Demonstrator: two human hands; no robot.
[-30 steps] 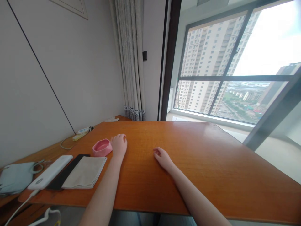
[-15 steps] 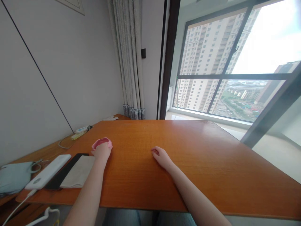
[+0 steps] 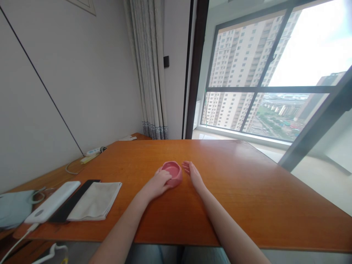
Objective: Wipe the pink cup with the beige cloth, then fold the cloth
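A small pink bowl [image 3: 176, 178] with angular, faceted sides is at the middle of the wooden table [image 3: 242, 205]. My left hand [image 3: 160, 182] grips its left side, fingers over the rim and partly inside. Just right of the bowl, my right hand [image 3: 194, 174] is held with fingers stretched out and the palm turned toward it. A narrow gap separates the right fingers from the bowl. The bowl's inside looks bare where it shows; the part under my left fingers is hidden.
On the table's left lie a folded pale cloth [image 3: 95, 201], a flat black item [image 3: 73, 203] and a white power bank [image 3: 53, 201] with a cable plugged in. A light blue pouch [image 3: 15, 208] sits beyond them. A power strip [image 3: 93, 151] lies by the wall.
My left hand has carried the pink bowl rightward from beside the cloth to the table's middle. My right hand has moved slightly forward and right, and its fingers have straightened.
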